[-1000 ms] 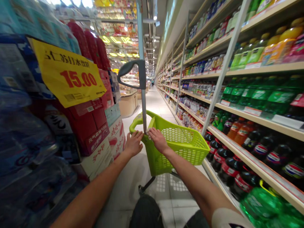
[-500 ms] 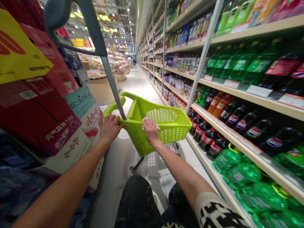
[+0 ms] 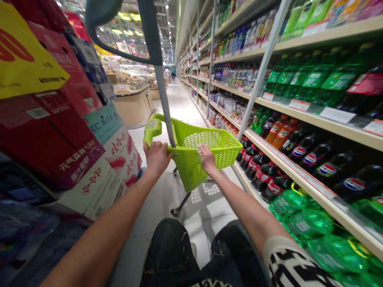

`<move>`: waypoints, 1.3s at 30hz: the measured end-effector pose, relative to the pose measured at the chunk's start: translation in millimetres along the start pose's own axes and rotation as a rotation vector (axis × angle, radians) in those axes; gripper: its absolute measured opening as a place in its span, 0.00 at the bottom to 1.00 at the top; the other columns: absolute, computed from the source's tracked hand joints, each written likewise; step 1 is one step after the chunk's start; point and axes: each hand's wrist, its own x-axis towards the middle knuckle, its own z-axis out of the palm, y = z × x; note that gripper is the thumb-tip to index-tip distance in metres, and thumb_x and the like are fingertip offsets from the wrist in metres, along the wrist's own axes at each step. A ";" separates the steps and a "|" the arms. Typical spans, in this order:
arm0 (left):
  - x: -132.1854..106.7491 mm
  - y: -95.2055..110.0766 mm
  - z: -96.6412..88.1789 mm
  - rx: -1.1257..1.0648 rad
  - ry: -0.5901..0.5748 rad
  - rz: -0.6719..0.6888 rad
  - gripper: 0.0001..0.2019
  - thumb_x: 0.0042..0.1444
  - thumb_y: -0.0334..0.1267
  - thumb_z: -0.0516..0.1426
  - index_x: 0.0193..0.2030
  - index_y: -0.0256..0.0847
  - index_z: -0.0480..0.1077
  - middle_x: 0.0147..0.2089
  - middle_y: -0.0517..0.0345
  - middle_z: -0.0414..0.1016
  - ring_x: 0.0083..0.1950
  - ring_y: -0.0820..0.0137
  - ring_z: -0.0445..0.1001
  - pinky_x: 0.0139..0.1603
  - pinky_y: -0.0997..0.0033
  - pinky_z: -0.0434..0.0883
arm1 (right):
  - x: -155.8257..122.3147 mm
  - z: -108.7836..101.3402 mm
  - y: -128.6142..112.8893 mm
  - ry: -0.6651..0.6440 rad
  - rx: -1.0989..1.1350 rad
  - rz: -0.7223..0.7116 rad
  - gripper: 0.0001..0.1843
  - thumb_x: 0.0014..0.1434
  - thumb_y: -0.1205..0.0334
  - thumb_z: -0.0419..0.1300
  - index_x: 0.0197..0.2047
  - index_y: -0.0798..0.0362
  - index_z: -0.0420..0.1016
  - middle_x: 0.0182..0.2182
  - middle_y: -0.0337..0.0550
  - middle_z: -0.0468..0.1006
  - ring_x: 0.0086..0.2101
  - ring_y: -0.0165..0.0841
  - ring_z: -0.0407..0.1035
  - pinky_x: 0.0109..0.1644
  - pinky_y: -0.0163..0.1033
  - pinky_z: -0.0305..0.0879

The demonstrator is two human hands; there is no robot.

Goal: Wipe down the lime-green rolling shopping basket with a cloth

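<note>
1. The left hand (image 3: 157, 157) has its fingers closed over the near-left corner of the basket (image 3: 190, 165), fingertips hidden beyond the rim.
2. The right hand (image 3: 207, 158) has its fingers pinched together on a white wad (image 3: 199, 149) at the basket's near edge; the hand covers most of it, and its material cannot be told.
3. The green basket stands on the wheeled frame above the floor (image 3: 191, 229), between boxes (image 3: 74, 147) and shelf (image 3: 299, 172); its near wall hides the bottom inside.
4. The pole (image 3: 164, 99) rises at the basket's left end; the top edge cuts off its grey handle (image 3: 151, 36).
5. The left edge crops the yellow sign (image 3: 32, 67).
6. The shelf holds green bottles (image 3: 318, 73) and orange bottles (image 3: 285, 129).
</note>
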 end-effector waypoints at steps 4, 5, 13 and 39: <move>-2.2 37.0 -5.5 -0.066 -0.029 0.050 0.14 0.51 0.40 0.50 0.44 0.39 0.65 0.43 0.49 0.68 0.50 0.57 0.61 0.58 0.53 0.46 | -6.9 13.3 -55.6 0.151 0.119 0.032 0.25 0.55 0.72 0.41 0.55 0.57 0.61 0.56 0.46 0.61 0.58 0.32 0.50 0.61 0.44 0.50; -2.1 44.8 -7.8 -0.079 -0.034 0.073 0.14 0.50 0.39 0.51 0.44 0.38 0.65 0.43 0.49 0.69 0.50 0.57 0.61 0.58 0.54 0.47 | -8.8 9.2 -59.0 0.167 0.135 0.032 0.25 0.55 0.72 0.41 0.55 0.57 0.61 0.56 0.46 0.61 0.58 0.32 0.50 0.61 0.44 0.50; 19.4 40.8 -13.9 -0.302 -0.127 0.189 0.23 0.53 0.49 0.48 0.54 0.41 0.58 0.57 0.52 0.63 0.59 0.60 0.56 0.59 0.53 0.48 | -3.2 -49.4 -20.6 0.182 0.175 0.080 0.23 0.54 0.70 0.43 0.51 0.56 0.66 0.52 0.45 0.67 0.54 0.33 0.58 0.59 0.45 0.53; 14.4 106.9 -18.8 -0.358 -0.090 0.339 0.22 0.54 0.51 0.47 0.52 0.42 0.61 0.59 0.52 0.60 0.61 0.61 0.53 0.60 0.51 0.50 | -18.7 -137.4 -12.7 0.252 -0.175 -0.159 0.21 0.53 0.68 0.45 0.48 0.54 0.69 0.49 0.50 0.69 0.53 0.39 0.58 0.56 0.51 0.56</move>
